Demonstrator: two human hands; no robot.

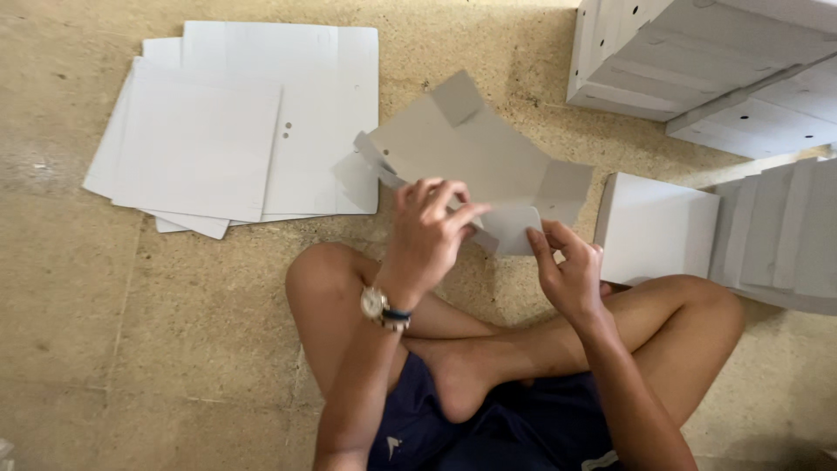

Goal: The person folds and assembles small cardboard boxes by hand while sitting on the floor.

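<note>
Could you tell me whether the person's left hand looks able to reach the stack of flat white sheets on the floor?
Probably yes: the stack of flat sheets lies uncovered, though the left hand now holds the half-folded box.

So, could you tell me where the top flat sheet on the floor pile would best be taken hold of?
Probably at the near right corner of the top sheet, coming from the person's side: it lies flat on the pile, and that corner overhangs the sheets beneath and lies nearest the left hand.

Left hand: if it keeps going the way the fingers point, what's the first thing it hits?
The left hand points up and right, already on the half-folded grey cardboard piece, so that comes first. Beyond it lies bare floor, then probably the stack of folded white boxes; depth is unclear.
</note>
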